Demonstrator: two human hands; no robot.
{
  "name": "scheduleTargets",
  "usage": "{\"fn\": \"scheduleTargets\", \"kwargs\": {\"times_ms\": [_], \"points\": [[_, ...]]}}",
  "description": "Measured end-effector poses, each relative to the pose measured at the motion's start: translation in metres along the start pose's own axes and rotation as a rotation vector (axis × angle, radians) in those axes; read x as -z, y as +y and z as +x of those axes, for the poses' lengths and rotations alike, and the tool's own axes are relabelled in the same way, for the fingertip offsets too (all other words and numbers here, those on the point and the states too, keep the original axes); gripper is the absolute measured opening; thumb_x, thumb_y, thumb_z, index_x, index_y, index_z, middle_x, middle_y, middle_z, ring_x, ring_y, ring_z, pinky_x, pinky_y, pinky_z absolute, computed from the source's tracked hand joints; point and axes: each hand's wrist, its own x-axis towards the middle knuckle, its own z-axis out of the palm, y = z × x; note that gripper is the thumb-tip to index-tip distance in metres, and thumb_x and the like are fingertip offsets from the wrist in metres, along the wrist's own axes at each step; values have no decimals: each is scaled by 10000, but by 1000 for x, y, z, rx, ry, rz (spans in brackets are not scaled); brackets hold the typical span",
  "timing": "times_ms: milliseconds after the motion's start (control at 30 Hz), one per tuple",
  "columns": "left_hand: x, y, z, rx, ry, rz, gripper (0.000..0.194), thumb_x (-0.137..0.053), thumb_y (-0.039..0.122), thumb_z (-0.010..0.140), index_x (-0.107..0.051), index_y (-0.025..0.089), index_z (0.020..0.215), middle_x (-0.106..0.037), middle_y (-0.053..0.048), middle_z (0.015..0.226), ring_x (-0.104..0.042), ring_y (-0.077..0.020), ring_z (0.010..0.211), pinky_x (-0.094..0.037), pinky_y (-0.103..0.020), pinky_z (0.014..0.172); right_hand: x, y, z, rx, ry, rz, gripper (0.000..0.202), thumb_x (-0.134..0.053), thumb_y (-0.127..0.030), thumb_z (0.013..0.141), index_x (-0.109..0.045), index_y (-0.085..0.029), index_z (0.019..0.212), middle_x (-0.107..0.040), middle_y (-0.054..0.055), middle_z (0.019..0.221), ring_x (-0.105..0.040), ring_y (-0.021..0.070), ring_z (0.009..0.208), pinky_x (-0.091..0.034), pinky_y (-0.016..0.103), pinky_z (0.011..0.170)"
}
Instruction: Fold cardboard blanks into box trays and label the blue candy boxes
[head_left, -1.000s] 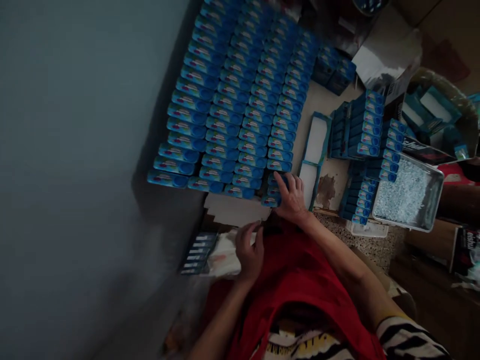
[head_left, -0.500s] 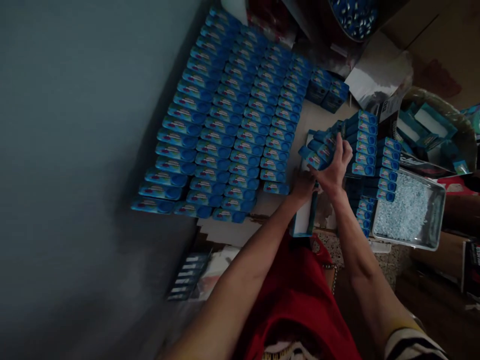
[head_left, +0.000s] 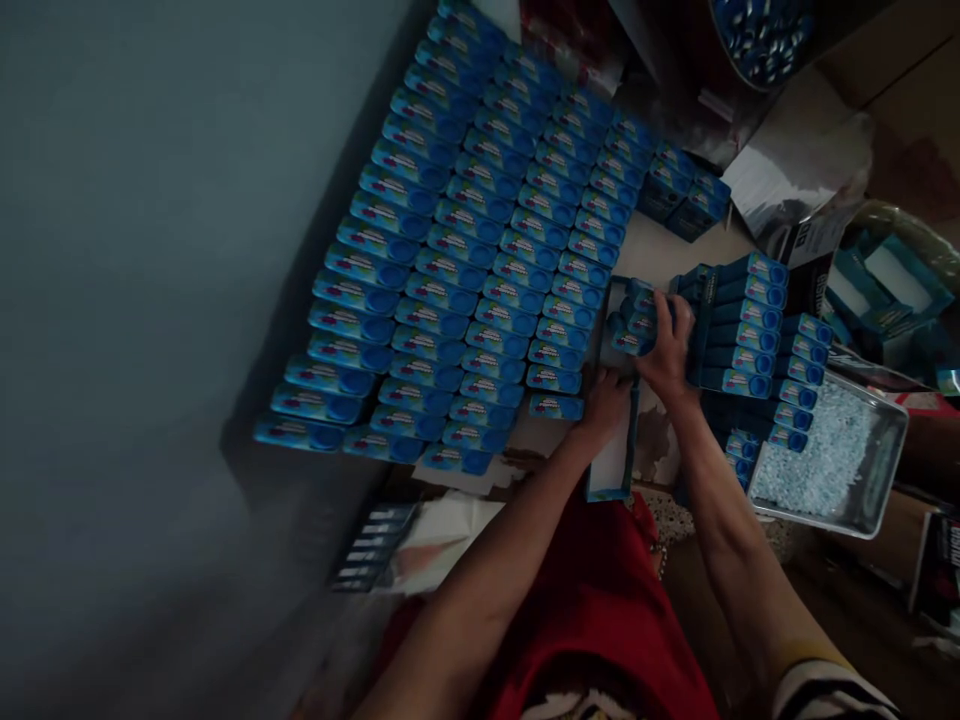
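Several small blue boxes (head_left: pixel 631 325) are gripped in my right hand (head_left: pixel 666 350), its fingers curved round their right side. They are at the upper part of a long, shallow blue tray box (head_left: pixel 611 485) with a white inside. My left hand (head_left: pixel 606 402) is over the middle of that tray, fingers bent; whether it holds anything is too dark to tell. Left of it stand long rows of blue boxes (head_left: pixel 442 265) with printed ends. Stacked blue boxes (head_left: pixel 742 335) stand just right of my right hand.
A metal tray (head_left: pixel 877 500) of pale blue granules lies at the right, below a plastic-lined container of blue packs (head_left: pixel 900 275). A bin of blue and silver pieces (head_left: pixel 765 40) is at the top. The wall (head_left: pixel 165 250) fills the left side.
The view has shifted. The small boxes in my right hand, tilted and fanned out before, now sit closer together at the tray's upper part.
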Motion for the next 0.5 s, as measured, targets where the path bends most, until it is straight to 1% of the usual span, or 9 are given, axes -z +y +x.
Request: {"fn": "scheduleTargets", "kwargs": {"times_ms": [167, 300, 367, 500], "points": [[4, 1, -2, 21, -18, 24, 415, -464, 108, 1017, -719, 225, 1322, -683, -125, 1349, -562, -326, 1289, -279, -626, 1282, 3, 3, 2, 138, -30, 40, 772, -617, -441, 951, -382, -168, 1635, -388, 200, 1563, -331, 352, 1536, -327, 567, 1285], [9, 2, -2, 38, -88, 66, 463, -436, 81, 999, -701, 205, 1359, -622, -144, 1485, -556, -339, 1316, -323, -649, 1252, 2, 5, 7, 102, -70, 82, 839, -643, -487, 929, -364, -145, 1642, -398, 209, 1563, -348, 361, 1524, -326, 575, 1284], [10, 1, -3, 28, -107, 64, 483, -420, 80, 1003, -687, 213, 1383, -582, -123, 1559, -542, -340, 1339, -338, -654, 1242, 2, 4, 11, 104, -105, 103, 851, -658, -503, 918, -372, -157, 1641, -406, 203, 1568, -350, 363, 1520, -321, 584, 1284], [9, -3, -1, 25, -120, 56, 478, -405, 105, 1025, -689, 240, 1386, -545, -76, 1621, -513, -336, 1377, -305, -657, 1267, 3, 0, 20, 104, -156, 128, 865, -682, -504, 894, -389, -170, 1636, -404, 198, 1588, -352, 378, 1514, -312, 614, 1278]]}}
